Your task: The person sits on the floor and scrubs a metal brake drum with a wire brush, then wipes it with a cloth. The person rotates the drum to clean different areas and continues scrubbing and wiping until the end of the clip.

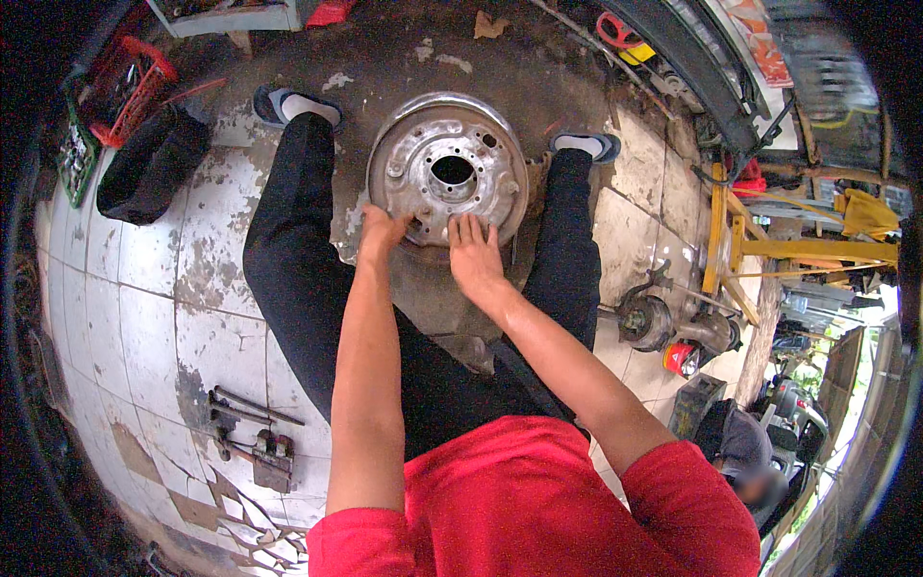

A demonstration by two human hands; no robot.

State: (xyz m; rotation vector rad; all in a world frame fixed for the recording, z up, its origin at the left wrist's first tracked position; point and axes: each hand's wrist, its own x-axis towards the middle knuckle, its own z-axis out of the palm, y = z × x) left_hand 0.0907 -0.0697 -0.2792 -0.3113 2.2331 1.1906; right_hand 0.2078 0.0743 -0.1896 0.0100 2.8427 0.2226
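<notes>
A round, worn metal brake backing plate (394,168) lies between my legs, with a large centre hole ringed by small bolt holes. It has a raised silvery rim at its far side. My left hand (385,231) is closed at the lower left edge, its thumb on the plate's face and its fingers toward the outer rim. To the right of it, my right hand (474,252) rests on the near edge with fingers stretched out over the metal. The plate's underside is hidden.
On the left tiles lie a dark curved band (154,168), a red crate (135,96) and several metal tools (274,457). At right are a greasy metal assembly (649,322), a red can (681,359), a yellow frame (808,252) and another person (735,442).
</notes>
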